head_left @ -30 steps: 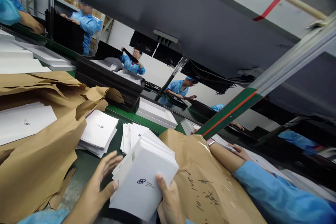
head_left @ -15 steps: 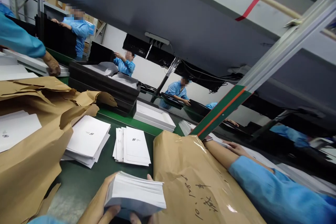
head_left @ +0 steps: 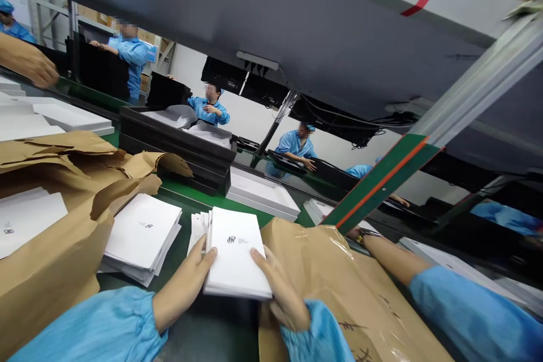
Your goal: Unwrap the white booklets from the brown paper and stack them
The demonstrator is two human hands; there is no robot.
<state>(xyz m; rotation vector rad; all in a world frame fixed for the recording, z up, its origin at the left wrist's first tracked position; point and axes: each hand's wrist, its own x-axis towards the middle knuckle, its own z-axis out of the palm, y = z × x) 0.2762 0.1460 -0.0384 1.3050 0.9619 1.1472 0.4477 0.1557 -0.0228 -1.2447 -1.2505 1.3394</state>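
Note:
A stack of white booklets (head_left: 238, 249) with a small dark logo on its top sheet is gripped between my two hands. My left hand (head_left: 189, 271) clasps its left edge, thumb on top. On the right edge, my right hand (head_left: 280, 288) holds it the same way. Just behind it, partly covered, is a smaller pile of white booklets (head_left: 197, 226) on the dark green bench. To the left lies a thicker pile of white booklets (head_left: 144, 232). A brown paper package (head_left: 322, 283) with handwriting sits beside my right hand.
Torn brown paper (head_left: 85, 226) wraps more white sheets at left. Behind the bench stand black trays (head_left: 173, 141) and a white box (head_left: 263, 192). A slanted post (head_left: 382, 181) rises at right. A co-worker's arm (head_left: 424, 271) reaches in from the right; another co-worker's hand (head_left: 38, 68) is at upper left.
The booklet stack has moved up and away from me, tilting from edge-on to show its top face, over the smaller pile. The co-worker's hand at left has lifted off the white box.

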